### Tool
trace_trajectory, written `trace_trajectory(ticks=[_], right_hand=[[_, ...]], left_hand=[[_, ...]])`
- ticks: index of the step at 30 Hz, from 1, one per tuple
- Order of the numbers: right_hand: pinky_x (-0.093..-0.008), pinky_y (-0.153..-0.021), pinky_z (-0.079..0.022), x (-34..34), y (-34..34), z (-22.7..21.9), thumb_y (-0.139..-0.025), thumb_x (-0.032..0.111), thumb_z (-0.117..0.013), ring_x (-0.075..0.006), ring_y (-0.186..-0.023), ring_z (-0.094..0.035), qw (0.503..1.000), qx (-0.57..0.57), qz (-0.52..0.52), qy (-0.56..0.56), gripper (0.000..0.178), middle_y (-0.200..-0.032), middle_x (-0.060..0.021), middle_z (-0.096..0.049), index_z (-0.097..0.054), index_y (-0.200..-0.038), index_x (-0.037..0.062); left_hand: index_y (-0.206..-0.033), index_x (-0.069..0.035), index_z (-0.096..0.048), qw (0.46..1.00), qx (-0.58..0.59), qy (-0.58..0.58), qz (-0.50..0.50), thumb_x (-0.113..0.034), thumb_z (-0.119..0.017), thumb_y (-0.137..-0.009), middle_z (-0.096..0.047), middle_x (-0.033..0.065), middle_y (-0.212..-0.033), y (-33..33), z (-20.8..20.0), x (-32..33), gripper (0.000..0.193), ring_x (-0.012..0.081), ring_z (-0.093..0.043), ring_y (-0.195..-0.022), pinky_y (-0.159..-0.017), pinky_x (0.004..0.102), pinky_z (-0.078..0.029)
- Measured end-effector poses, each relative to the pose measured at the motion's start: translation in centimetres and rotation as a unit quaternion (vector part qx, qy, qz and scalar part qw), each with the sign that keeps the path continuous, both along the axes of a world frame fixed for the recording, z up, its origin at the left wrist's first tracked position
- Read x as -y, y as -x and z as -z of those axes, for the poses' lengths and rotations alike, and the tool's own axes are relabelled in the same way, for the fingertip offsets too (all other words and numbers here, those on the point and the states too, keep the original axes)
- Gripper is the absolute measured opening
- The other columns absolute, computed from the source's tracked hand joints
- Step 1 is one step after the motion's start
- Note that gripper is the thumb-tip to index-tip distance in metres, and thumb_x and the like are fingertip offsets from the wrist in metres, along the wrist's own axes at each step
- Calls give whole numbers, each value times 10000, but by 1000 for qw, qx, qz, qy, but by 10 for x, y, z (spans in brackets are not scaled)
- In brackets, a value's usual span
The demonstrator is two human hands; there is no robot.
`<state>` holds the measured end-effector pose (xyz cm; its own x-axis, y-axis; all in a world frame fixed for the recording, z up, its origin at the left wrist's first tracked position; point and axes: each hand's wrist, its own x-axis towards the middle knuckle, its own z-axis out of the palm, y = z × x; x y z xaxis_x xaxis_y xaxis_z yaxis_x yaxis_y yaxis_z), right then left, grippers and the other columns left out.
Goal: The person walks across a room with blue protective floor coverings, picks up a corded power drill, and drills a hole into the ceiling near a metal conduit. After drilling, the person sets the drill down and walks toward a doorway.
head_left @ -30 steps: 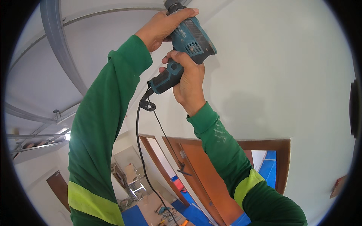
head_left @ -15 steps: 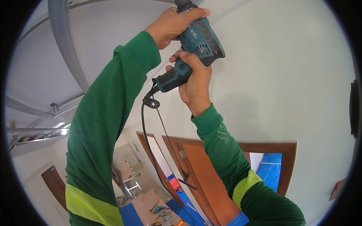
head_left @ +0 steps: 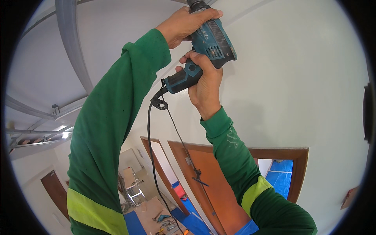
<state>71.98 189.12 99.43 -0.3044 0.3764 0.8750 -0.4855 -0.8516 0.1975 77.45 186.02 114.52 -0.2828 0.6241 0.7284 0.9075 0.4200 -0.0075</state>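
Observation:
Raised overhead against the white wall is a teal and black corded power drill (head_left: 213,39). My left hand (head_left: 187,25) is closed around its front body just behind the black chuck, thumb laid across the top. Lower down, my right hand (head_left: 206,78) wraps the rear handle, its fingers curled near the trigger. A black power cord (head_left: 150,133) leaves the handle's end and hangs down. From the cord a chuck key (head_left: 199,180) dangles on a thin string, beside a small black tag (head_left: 159,103). The drill's tip is cut off by the top edge.
Metal ceiling framing (head_left: 70,47) runs overhead at left. Below stand an orange-brown door (head_left: 219,188) in its wooden frame and a board (head_left: 150,209) with several tools on it. A stepladder (head_left: 135,190) stands farther back, and blue sheeting (head_left: 135,223) covers parts of the floor.
The drill and both hands have shifted slightly right and a little upward. The hanging chuck key has swung upward and right. Both hands keep their hold.

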Motion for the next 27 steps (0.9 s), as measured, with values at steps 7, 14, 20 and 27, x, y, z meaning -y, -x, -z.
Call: trace_trajectory(ticks=[7,14,20,27], right_hand=[[-427,-764,-604,-1,1,0,-913,106,-712,-225,-906,-692,1000,10,8,-5,374,-978,-102,-666,-608,-1247,-26],[-423,-770,-602,-4,0,2,-914,111,-715,-220,-920,-692,1000,6,6,-6,374,-998,-106,-664,-606,-1244,-24],[-424,-773,-604,-3,2,2,-914,108,-711,-220,-921,-692,1000,6,-1,-13,370,-1010,-109,-664,-603,-1243,-23],[-429,-759,-610,-7,6,0,-907,93,-714,-231,-897,-699,1000,-8,3,-7,365,-989,-112,-669,-606,-1236,-21]], left_hand=[[-1329,121,-550,1000,12,-14,9,-601,-829,-886,-682,217,-1119,0,0,-1,892,306,-759,-1052,-1034,417,-593],[-1332,121,-546,1000,20,-13,2,-588,-831,-888,-682,215,-1123,-5,2,-4,884,301,-759,-1035,-1040,405,-587],[-1384,169,-477,1000,24,2,-7,-631,-821,-880,-655,241,-1147,1,-2,-1,1007,320,-749,-1063,-1067,406,-572],[-1387,144,-496,1000,9,-1,-16,-652,-823,-871,-657,260,-1136,-3,4,-5,1003,343,-714,-1163,-1103,430,-546]])
